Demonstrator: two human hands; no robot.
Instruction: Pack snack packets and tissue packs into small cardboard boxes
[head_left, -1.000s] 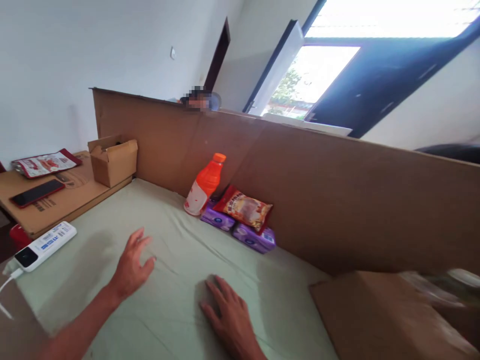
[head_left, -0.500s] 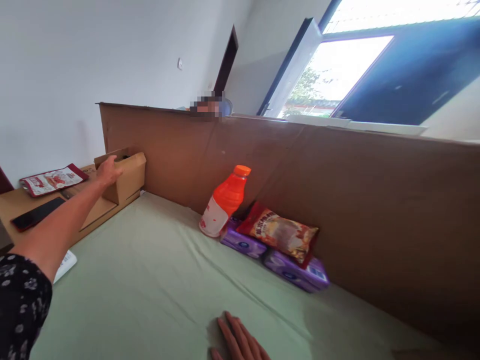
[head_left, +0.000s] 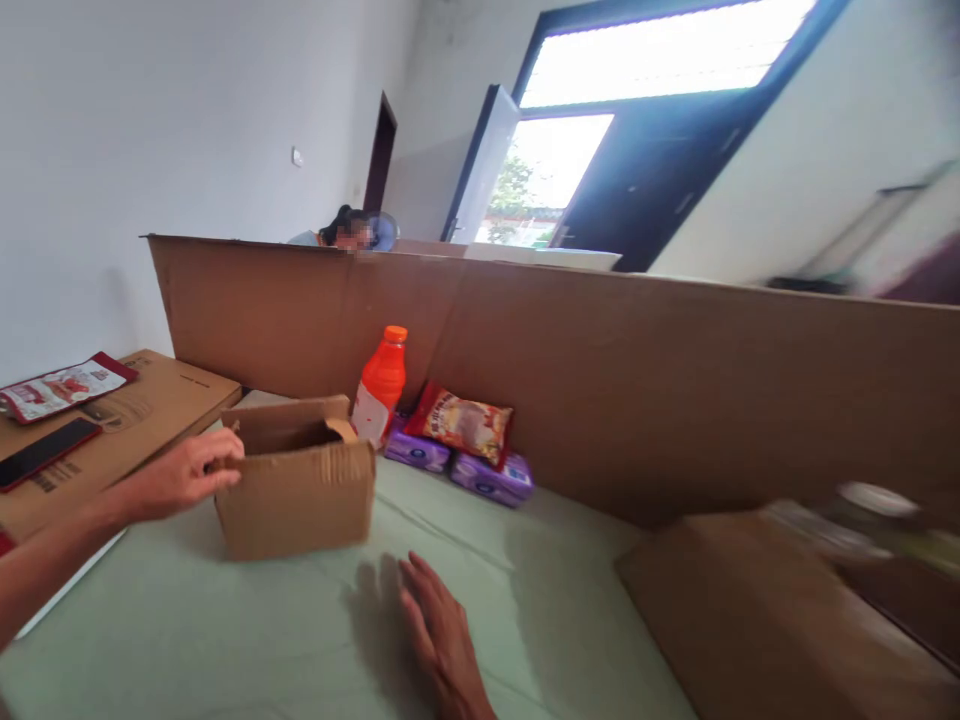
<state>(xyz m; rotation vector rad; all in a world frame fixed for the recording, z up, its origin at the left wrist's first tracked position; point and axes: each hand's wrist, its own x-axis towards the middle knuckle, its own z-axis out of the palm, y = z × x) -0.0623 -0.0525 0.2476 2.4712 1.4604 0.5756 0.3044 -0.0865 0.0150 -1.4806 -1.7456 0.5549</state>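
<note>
A small open-topped cardboard box (head_left: 296, 505) stands on the green cloth at left of centre. My left hand (head_left: 191, 475) has its curled fingers closed on the box's left edge. My right hand (head_left: 442, 625) is over the cloth to the right of the box, fingers stretched out and nothing in them. Behind the box's right end, an orange bottle (head_left: 384, 372) with a white label stands partly hidden. Beside it lie two purple packs (head_left: 491, 480), with a red snack bag (head_left: 469, 425) resting on them. What the box may contain is hidden.
An upright cardboard panel (head_left: 570, 360) runs along the back. At left, a flat carton (head_left: 172, 385) bears a red-and-white pouch (head_left: 71, 388) and a dark phone (head_left: 45, 452). A larger cardboard box (head_left: 720, 610) stands at right. Beyond the panel is a person (head_left: 346, 225).
My left hand has brought the small box from the flat carton onto the cloth, rightward and nearer. My right hand has come further into view. The camera has turned right.
</note>
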